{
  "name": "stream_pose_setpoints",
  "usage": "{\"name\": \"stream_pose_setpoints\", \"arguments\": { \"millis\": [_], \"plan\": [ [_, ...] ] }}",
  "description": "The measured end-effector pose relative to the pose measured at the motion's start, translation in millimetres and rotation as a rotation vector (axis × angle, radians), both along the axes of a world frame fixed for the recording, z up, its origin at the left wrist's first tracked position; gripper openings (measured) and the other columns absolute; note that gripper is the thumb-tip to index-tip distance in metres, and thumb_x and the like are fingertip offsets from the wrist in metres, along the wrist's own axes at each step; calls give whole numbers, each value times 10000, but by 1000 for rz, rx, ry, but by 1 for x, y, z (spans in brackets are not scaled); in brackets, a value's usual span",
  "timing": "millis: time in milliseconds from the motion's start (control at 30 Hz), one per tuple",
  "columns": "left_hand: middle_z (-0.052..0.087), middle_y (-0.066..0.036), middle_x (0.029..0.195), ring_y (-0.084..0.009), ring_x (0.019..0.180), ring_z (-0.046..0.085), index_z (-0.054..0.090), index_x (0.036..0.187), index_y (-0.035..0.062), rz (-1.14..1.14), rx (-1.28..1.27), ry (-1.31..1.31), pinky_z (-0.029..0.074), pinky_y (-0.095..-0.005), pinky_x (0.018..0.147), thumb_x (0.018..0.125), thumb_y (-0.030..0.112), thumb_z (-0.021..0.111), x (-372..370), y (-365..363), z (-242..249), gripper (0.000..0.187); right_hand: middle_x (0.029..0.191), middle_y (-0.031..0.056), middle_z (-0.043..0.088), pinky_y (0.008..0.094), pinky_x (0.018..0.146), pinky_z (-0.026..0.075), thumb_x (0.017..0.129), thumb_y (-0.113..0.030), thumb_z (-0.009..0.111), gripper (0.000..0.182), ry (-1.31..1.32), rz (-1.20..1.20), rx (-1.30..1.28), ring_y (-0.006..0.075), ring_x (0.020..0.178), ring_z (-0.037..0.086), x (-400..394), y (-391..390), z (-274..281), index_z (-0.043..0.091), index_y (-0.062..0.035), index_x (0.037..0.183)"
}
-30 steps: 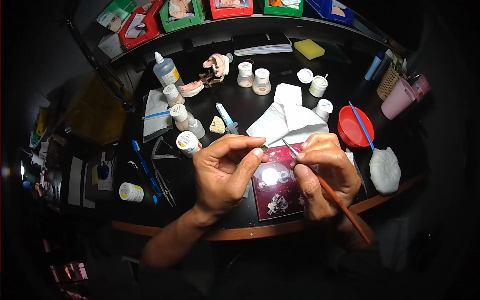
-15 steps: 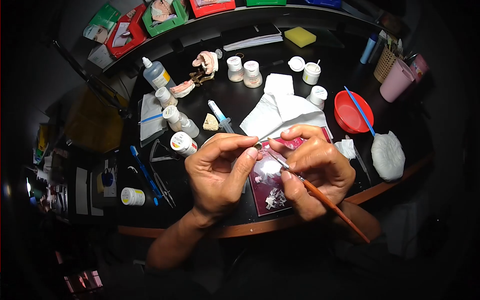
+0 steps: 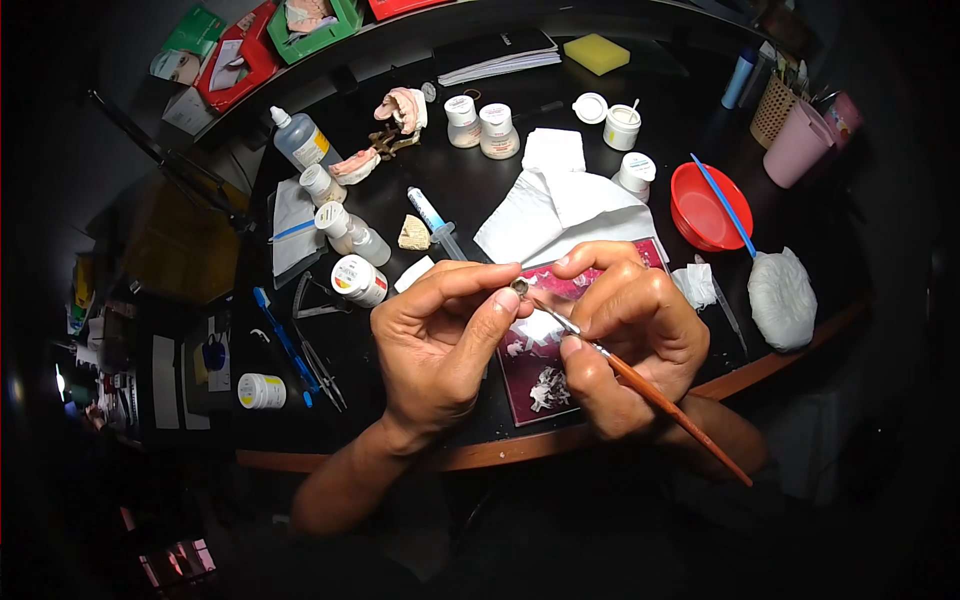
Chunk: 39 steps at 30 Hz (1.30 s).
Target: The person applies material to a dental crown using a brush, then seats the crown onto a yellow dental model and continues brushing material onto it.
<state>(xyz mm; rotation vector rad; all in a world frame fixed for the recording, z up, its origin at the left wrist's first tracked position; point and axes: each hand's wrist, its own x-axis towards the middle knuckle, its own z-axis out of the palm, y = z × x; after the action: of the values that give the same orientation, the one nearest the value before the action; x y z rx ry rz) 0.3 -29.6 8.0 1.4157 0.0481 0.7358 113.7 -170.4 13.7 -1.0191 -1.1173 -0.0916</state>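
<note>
Since the frame half a second before, the brush [image 3: 640,385] tip had closed the last gap and now met the small metal piece [image 3: 519,287], which had been just clear of it. That piece — too small to identify — sat pinched between the thumb and forefinger of the left hand [image 3: 440,345], held above the dark red mixing slab [image 3: 545,385]. The right hand [image 3: 625,335] was clamped on the brush near its ferrule, the orange handle trailing back over the wrist; the two hands were nearly touching at the fingertips.

On the slab lay white dabs of paste, partly under the hands. A white tissue [image 3: 560,215] spread behind it, a red bowl [image 3: 705,215] with a blue stick to the right, and a syringe [image 3: 432,222] and several small jars [image 3: 352,280] to the left on the black table [image 3: 480,185].

With so slight a pinch, I judged the piece could slip and drop among the clutter, and a heavy brush stroke might knock it loose or overload it. Whether the bristles carried any paste could not be made out, and the table's edges were lost in darkness.
</note>
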Motion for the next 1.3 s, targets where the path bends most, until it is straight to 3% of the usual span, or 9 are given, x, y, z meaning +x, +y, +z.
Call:
{"name": "stream_pose_setpoints", "arguments": {
  "millis": [633,1300],
  "plan": [
    [704,-188,1054,-206,923,741,736,1087,-94,191,347,-108,607,-271,828,875,-166,711,0,-6,1,226,821,78,639,354,783,634,720,122,725,231,-135,-89,-20,308,947,693,0,-4,-3,581,-28,819],
    [735,-175,973,-194,885,738,756,1044,-85,226,335,-53,592,-258,783,827,-148,745,-2,-7,-1,226,801,86,621,333,743,617,670,145,731,262,-225,-154,-79,318,943,717,1,-8,7,583,-34,793]
  ]
}}
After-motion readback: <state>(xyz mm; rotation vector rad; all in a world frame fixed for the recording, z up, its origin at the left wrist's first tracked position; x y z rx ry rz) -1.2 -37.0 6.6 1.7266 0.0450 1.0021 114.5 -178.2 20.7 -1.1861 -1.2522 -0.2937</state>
